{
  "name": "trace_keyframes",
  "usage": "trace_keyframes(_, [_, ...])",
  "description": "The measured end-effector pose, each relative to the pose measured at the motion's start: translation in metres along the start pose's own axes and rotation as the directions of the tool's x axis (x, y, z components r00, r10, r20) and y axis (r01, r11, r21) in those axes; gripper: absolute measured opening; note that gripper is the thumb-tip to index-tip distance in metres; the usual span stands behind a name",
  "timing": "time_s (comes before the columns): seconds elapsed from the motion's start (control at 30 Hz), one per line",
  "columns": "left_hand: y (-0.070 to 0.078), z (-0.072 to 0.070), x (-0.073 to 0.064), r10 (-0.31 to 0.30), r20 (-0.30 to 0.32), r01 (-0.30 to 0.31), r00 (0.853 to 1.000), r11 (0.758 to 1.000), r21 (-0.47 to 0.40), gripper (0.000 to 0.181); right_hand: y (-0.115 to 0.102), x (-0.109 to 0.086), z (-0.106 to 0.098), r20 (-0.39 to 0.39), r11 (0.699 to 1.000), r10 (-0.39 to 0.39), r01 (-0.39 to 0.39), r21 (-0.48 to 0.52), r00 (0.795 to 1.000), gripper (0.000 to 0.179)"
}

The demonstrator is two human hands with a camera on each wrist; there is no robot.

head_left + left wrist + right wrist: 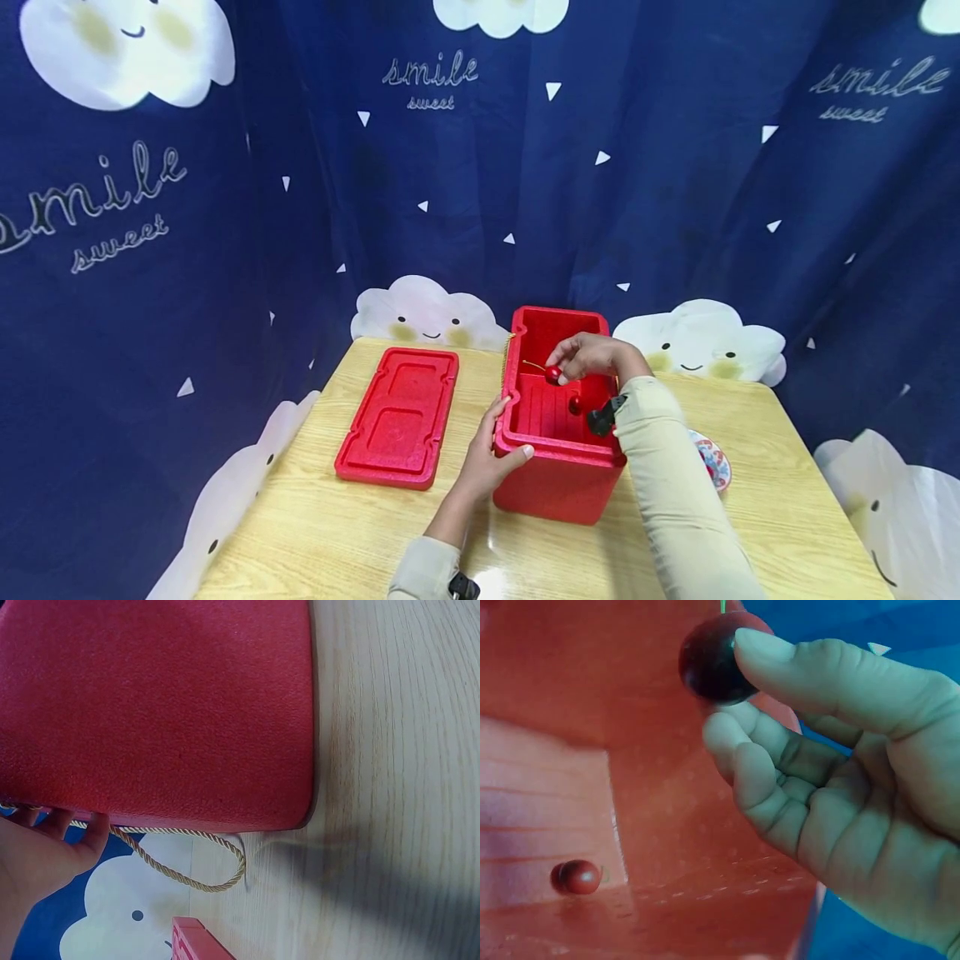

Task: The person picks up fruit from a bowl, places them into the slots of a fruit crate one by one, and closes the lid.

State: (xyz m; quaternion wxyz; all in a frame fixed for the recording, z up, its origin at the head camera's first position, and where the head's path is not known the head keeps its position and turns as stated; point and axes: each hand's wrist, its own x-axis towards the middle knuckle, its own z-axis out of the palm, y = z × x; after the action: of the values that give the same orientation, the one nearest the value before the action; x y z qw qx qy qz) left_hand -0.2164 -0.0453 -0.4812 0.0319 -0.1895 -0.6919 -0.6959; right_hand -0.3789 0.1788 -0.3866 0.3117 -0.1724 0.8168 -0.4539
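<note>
Over the open top of the red box point(558, 487), my right hand point(592, 357) pinches a cherry point(553, 373) between thumb and fingers. Its thin stem points left in the head view. In the right wrist view the cherry point(724, 658) looks dark, with the thumb in front of part of it. Another cherry point(580, 877) lies inside the box, apart from the hand. My left hand point(483, 458) holds the box's near left corner, thumb on the front and fingers along the left side. In the left wrist view its fingers point(94, 832) touch the box wall.
The red lid point(397, 417) lies flat on the wooden table point(300, 533), left of the box. A patterned plate point(720, 467) stands at the right, partly behind my right sleeve, with something red on it. A gold cord point(202, 885) hangs from the box's side. Blue curtains surround the table.
</note>
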Motion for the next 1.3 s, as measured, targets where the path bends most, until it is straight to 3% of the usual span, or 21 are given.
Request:
trace_keyframes(0.2, [0.002,0.001,0.000,-0.016,-0.009,0.016,1.000,1.000,0.020,0.075,0.005,0.001,0.004,-0.023,0.998,0.069,-0.069,0.009,0.997,0.037])
trace_keyframes(0.3, [0.002,0.002,0.000,-0.021,-0.010,0.021,1.000,1.000,0.011,0.074,0.005,0.001,0.004,-0.023,0.998,0.065,-0.064,0.022,0.998,0.036])
trace_keyframes(0.63, [0.001,0.004,0.000,-0.032,-0.007,0.032,0.999,0.999,-0.022,0.076,-0.007,-0.031,-0.009,-0.079,0.991,-0.055,0.044,-0.127,0.995,0.040])
trace_keyframes(1.0, [-0.002,0.002,0.001,-0.032,-0.012,0.031,0.999,0.999,-0.045,0.076,0.013,-0.068,-0.020,-0.124,0.987,-0.153,0.144,-0.076,0.980,0.039])
trace_keyframes(1.3, [0.001,0.003,0.000,-0.046,-0.007,0.046,0.999,0.998,-0.045,0.076,0.041,-0.095,-0.020,-0.253,0.979,-0.203,0.198,-0.045,0.946,0.038])
